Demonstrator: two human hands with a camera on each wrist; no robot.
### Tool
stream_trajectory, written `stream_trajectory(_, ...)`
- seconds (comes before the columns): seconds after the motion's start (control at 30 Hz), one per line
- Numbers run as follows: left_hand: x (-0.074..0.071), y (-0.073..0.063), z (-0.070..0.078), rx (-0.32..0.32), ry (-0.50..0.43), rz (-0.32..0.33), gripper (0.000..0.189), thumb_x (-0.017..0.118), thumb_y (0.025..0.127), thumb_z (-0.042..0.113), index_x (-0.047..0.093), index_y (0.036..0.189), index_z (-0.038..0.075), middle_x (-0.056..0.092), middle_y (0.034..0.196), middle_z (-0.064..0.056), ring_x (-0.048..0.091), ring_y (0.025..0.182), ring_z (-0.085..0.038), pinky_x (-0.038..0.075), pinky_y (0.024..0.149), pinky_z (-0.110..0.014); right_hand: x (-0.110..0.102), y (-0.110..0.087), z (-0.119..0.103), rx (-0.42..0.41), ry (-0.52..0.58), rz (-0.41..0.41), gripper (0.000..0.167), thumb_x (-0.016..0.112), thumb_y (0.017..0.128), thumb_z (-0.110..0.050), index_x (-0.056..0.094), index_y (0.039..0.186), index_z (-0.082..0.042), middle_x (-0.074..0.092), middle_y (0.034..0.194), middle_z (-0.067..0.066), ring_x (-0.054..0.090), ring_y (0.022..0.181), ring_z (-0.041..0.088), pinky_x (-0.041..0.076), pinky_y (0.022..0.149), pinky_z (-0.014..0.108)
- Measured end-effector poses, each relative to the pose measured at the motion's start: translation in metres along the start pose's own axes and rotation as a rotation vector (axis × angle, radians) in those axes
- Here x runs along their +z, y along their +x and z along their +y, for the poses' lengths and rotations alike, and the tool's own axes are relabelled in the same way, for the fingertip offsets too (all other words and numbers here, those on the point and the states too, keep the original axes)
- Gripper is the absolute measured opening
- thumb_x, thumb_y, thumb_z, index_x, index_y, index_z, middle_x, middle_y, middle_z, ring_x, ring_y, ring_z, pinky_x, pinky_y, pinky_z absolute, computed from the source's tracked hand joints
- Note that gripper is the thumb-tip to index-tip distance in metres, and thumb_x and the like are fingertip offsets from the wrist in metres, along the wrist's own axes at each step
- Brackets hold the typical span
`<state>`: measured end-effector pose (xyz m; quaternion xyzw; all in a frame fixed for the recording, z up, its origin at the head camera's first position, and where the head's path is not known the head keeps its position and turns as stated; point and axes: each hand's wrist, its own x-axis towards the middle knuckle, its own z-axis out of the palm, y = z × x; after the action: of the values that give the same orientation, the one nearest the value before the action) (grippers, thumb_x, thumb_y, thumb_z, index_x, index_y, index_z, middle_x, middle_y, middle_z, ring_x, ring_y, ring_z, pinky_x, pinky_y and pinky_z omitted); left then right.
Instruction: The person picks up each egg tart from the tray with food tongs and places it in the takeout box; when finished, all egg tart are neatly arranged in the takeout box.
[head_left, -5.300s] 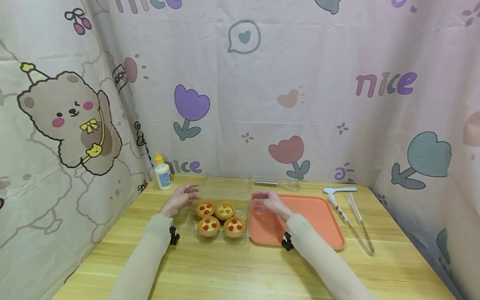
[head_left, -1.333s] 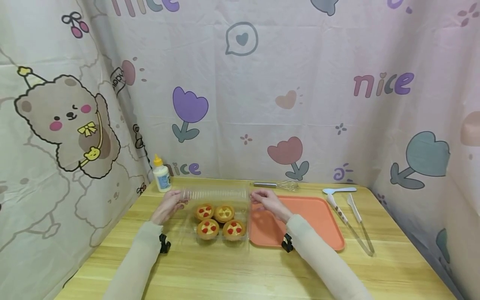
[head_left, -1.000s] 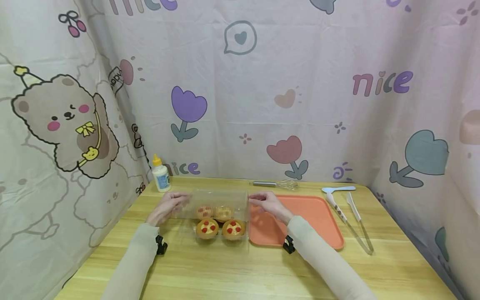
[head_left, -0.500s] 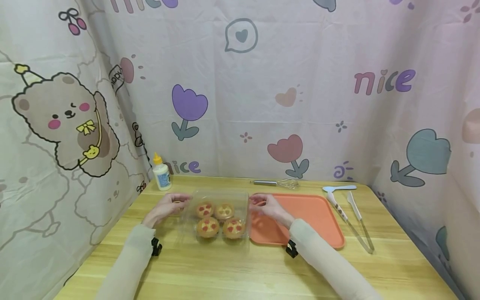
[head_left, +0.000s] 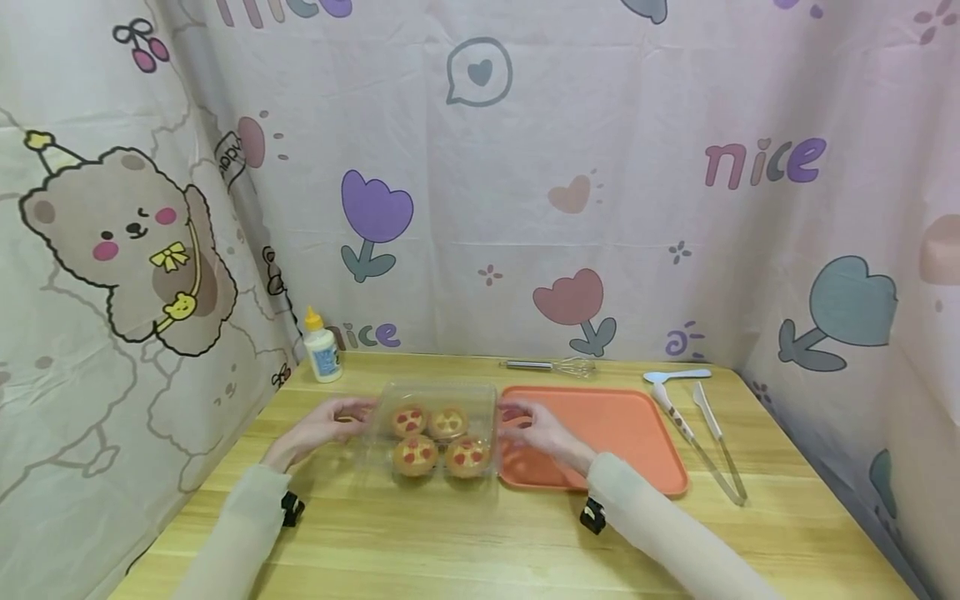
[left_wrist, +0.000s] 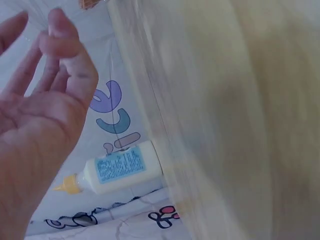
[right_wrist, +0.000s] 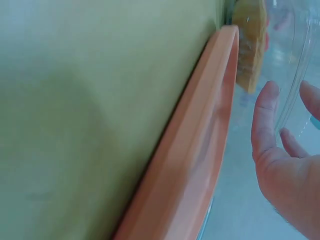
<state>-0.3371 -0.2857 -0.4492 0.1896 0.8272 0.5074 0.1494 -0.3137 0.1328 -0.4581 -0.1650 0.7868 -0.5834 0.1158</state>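
A clear plastic clamshell box (head_left: 438, 392) sits on the table with its lid down over several egg tarts (head_left: 416, 456), most topped with red pieces. My left hand (head_left: 324, 427) is at the box's left side, fingers loosely bent and pointing towards it. In the left wrist view, thumb and fingers of the left hand (left_wrist: 47, 100) stand apart with nothing between them. On the other side, my right hand (head_left: 543, 429) has its fingertips right by the box wall, over the tray's left edge. The right wrist view shows the right hand (right_wrist: 290, 165) with fingers spread beside the clear plastic.
An orange tray (head_left: 600, 417) lies just right of the box. Tongs (head_left: 708, 450) and a light blue spoon (head_left: 678, 377) lie farther right. A whisk (head_left: 551, 367) is at the table's back edge, and a white bottle with a yellow cap (head_left: 323, 354) stands back left.
The lid, raised behind the tarts earlier, has swung forward and down over them. Both hands have left the lid's edge and moved lower along the box's sides.
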Motion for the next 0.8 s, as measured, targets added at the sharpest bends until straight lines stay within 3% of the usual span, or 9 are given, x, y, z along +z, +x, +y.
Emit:
stream_trajectory(0.37,-0.005,-0.017,-0.004,-0.001,-0.201,-0.252,0.075,0.061,0.094,0.005,0.018,0.155,0.005,0.066,0.11,-0.01,0.065,0.087,-0.014,0.057,0.071,-0.026,0.011,-0.021,-0.001,0.049,0.169,-0.056,0.077,0.074,0.086,-0.01,0.034,0.152,-0.009,0.051,0.128,0.022,0.067,0.088,0.023,0.06,0.081,0.042)
stream_trajectory(0.6,-0.003,-0.02,-0.004,0.001,-0.279,-0.32,0.08,0.059,0.095,0.002,0.008,0.157,0.009,0.061,0.119,-0.025,0.068,0.094,-0.023,0.059,0.08,-0.04,0.016,-0.031,-0.003,0.066,0.238,-0.096,0.084,0.07,0.085,-0.002,0.024,0.155,-0.008,0.047,0.127,0.024,0.068,0.082,0.024,0.061,0.077,0.037)
stream_trajectory(0.8,0.001,-0.019,-0.004,0.061,-0.389,-0.391,0.082,0.053,0.095,-0.006,-0.002,0.156,0.005,0.065,0.11,-0.013,0.069,0.091,-0.023,0.06,0.084,-0.044,0.021,-0.034,-0.006,0.068,0.249,-0.123,0.091,0.067,0.082,0.001,0.016,0.157,-0.009,0.044,0.129,0.024,0.066,0.084,0.024,0.061,0.077,0.037)
